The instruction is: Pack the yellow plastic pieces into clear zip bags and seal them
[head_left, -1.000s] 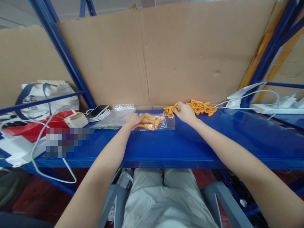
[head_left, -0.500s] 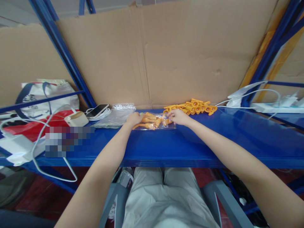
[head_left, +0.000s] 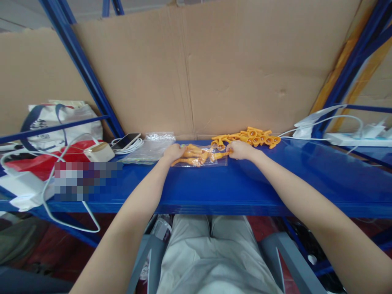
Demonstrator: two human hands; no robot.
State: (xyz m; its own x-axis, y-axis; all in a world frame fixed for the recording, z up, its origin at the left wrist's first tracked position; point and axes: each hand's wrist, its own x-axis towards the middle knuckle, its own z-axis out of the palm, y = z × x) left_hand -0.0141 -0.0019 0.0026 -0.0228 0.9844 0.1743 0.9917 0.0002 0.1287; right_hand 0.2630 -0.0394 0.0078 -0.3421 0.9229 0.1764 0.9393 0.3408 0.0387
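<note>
left hand [head_left: 173, 152] pinching glossy clear bag [head_left: 222, 161]; right hand [head_left: 240, 150] gripping slim orange piece [head_left: 221, 155], seemingly plastic.

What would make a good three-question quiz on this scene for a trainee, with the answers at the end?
1. True or false: the left hand touches the clear bag.
2. What do the right hand's fingers hold? A: a phone; B: an orange piece; C: a white cable.
3. Fill in the blank: the panel behind the pile of orange pieces is made of (blank).

Key: 1 true; 2 B; 3 cardboard.
</note>
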